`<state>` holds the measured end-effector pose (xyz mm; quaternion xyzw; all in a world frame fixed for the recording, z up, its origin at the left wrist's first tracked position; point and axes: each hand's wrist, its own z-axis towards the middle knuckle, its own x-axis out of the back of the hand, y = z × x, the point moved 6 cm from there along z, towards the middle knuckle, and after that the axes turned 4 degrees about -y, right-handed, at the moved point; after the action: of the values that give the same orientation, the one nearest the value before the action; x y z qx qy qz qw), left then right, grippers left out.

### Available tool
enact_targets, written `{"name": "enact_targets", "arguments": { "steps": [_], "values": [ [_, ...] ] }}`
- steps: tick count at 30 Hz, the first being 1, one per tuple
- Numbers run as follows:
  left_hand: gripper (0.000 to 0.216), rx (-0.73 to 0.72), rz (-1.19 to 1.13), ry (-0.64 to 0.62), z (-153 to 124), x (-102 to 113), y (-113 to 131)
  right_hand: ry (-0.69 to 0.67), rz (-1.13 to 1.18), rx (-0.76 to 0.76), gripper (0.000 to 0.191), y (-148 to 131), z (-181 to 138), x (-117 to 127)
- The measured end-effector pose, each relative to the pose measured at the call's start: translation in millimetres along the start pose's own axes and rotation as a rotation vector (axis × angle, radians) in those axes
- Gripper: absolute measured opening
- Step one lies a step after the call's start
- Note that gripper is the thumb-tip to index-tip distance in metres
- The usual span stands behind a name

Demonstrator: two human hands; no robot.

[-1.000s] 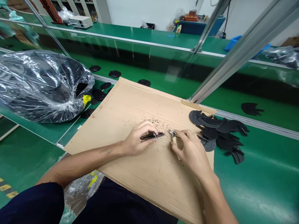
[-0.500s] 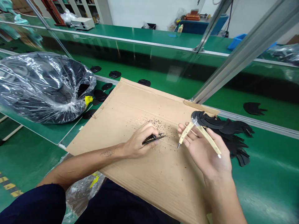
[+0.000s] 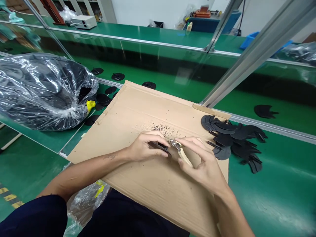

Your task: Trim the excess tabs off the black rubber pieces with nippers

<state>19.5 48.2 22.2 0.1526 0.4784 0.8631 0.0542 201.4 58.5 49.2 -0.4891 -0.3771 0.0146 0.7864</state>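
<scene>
Gripping a black part [image 3: 160,145] in the left hand [image 3: 143,149] and nippers [image 3: 181,152] in the right hand [image 3: 204,164] (fingers close), a slip risks a nick.

Green bench [image 3: 271,184], cardboard sheet [image 3: 153,187], black parts [image 3: 233,135], bag [image 3: 41,89]

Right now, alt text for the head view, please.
The left hand holds a black part while the right hand holds cream-handled cutters at its edge, over a cardboard sheet. More black parts lie right; a plastic bag sits left.
</scene>
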Motion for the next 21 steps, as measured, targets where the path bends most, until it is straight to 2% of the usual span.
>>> {"name": "enact_targets", "arguments": {
  "steps": [5, 11, 16, 21],
  "values": [
    [0.027, 0.132, -0.151, -0.002, -1, 5, -9, -0.071, -0.015, 0.088, 0.045, -3, 1, -3],
    [0.039, 0.414, -0.283, -0.031, -4, 8, -19, -0.091, -0.027, 0.103, 0.042, -4, 2, -5],
    [0.049, 0.594, -0.412, -0.149, -7, 6, -27, -0.146, 0.039, 0.095, 0.041, -6, 1, -10],
    [0.056, 0.672, -0.519, -0.233, -5, 3, -29, -0.163, 0.072, 0.121, 0.041, -10, 1, -12]
  ]
}}
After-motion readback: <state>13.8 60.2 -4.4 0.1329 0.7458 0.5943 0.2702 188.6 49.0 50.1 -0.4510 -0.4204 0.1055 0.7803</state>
